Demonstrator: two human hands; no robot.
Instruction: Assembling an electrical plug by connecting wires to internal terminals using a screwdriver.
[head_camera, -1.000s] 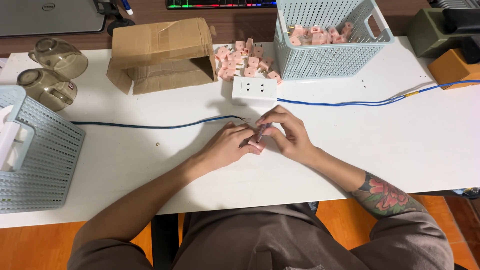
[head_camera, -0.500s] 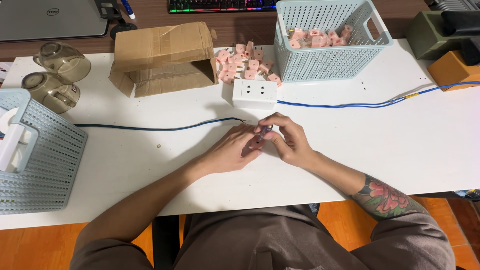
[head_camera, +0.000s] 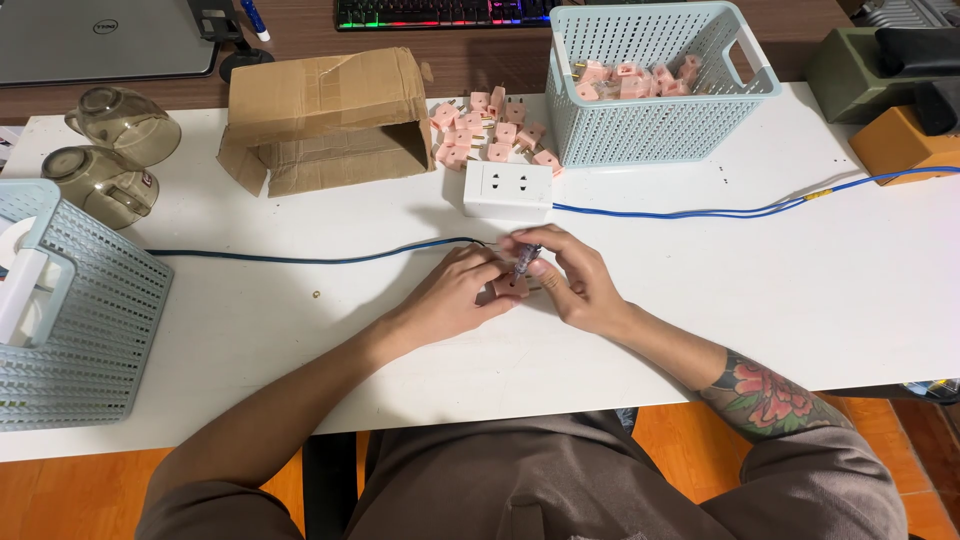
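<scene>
White flat-topped bench (head_camera: 800, 300) fills most of the view. Dark brown wooden desk (head_camera: 300, 30) behind it. Orange wood-plank floor (head_camera: 680, 450) below, evenly lit.

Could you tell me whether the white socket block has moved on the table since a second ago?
No; the white socket block lies beside the pile of pink plugs as before.

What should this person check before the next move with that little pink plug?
1. Pink plug steady between both hands: ok; left hand and right hand meet on it.
2. Small screwdriver tip seated on the plug: cannot tell, fingers hide it.
3. Dark cable reaching the plug: ok, it runs in from the left.
4. White socket block clear of the hands: ok, it sits just beyond them.
5. Spare pink plugs within reach: ok, probably; piled beside the cardboard box.
</scene>
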